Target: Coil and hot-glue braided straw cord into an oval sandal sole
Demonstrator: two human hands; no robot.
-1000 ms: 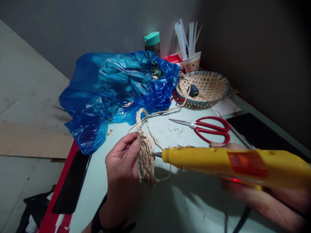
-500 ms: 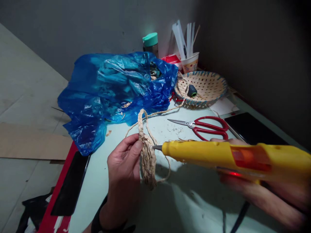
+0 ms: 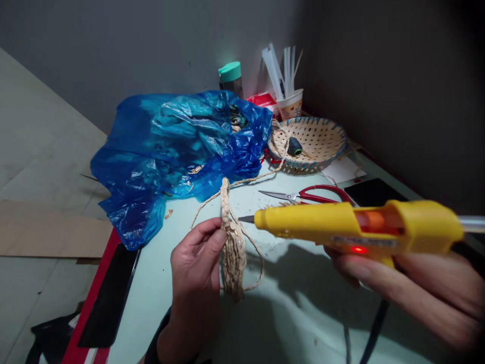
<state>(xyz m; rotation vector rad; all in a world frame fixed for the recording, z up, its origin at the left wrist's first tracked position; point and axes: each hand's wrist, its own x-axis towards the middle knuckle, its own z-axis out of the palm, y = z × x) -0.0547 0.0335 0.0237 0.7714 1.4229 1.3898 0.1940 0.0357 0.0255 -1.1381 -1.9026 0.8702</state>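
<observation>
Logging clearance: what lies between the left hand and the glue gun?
The braid, held by the left hand, and part of a thin strand, on the way to the glue gun, in the head view.

My left hand [image 3: 199, 260] pinches the braid [image 3: 234, 258]; my right [image 3: 409, 283] grips the yellow glue gun [image 3: 322, 222], its tip near the braid. Beyond lie scissors [image 3: 282, 195], a blue bag [image 3: 178, 136] and a basket [image 3: 318, 139] holding a spool [image 3: 294, 146].

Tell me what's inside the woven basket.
The woven basket holds a dark thread spool, with twisted cord looping over its left side. Anything beneath the spool is hidden.
</observation>
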